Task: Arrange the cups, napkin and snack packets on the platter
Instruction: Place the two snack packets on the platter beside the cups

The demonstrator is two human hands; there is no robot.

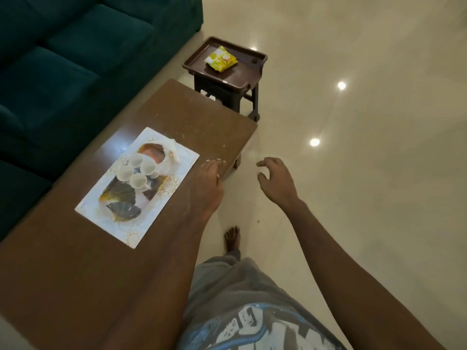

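Observation:
A white rectangular platter (182, 157) with a painted centre lies on the brown coffee table (177, 114). Several small white cups (137, 180) stand grouped on it, and a white napkin (169, 157) lies beside them toward the far end. A yellow snack packet (221, 59) sits on a dark brown stool-tray (199, 62) past the table's far end. My left hand (208, 180) hovers over the table's right edge, just right of the platter, with fingers extended and holding nothing. My right hand (274, 180) hangs over the floor with fingers loosely curled, empty.
A dark teal sofa (63, 72) runs along the left side of the table. Glossy cream floor tiles (353, 147) spread out to the right, with light reflections. My bare foot (232, 238) stands by the table's near right side.

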